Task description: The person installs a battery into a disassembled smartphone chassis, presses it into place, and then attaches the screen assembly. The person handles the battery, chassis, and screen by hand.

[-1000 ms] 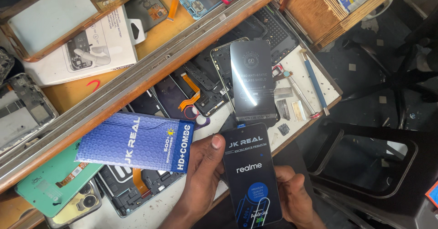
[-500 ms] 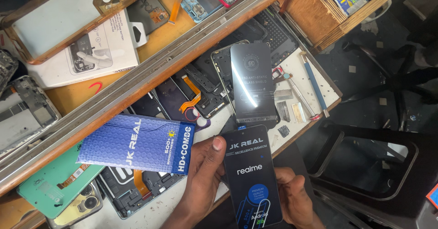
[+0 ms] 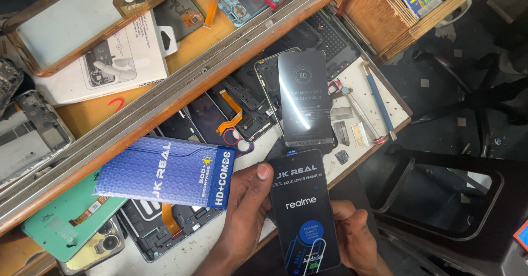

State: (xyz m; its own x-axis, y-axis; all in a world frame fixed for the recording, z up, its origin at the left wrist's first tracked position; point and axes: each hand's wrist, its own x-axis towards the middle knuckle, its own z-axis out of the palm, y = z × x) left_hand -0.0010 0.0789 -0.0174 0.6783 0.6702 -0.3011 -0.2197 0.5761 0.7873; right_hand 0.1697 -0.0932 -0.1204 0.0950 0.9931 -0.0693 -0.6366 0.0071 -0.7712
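Note:
My left hand [image 3: 242, 210] holds a flat blue box [image 3: 165, 171] out to the left, and its thumb rests on the top left corner of a black phone display panel [image 3: 302, 210]. From the right side, my right hand [image 3: 357, 237] grips this panel's lower edge. The panel has a printed protective film on its face and is held upright over the bench's front edge. Just above it lies a black tempered-glass sleeve [image 3: 305, 97] on the white bench top [image 3: 352, 78].
Several opened phone frames and orange flex cables [image 3: 234, 108] lie on the bench. A blue-handled tool [image 3: 379, 100] and tweezers [image 3: 357, 111] lie at its right. Above runs a wooden shelf [image 3: 181, 50] with a white carton [image 3: 115, 61]. A black stool [image 3: 440, 199] stands at the right.

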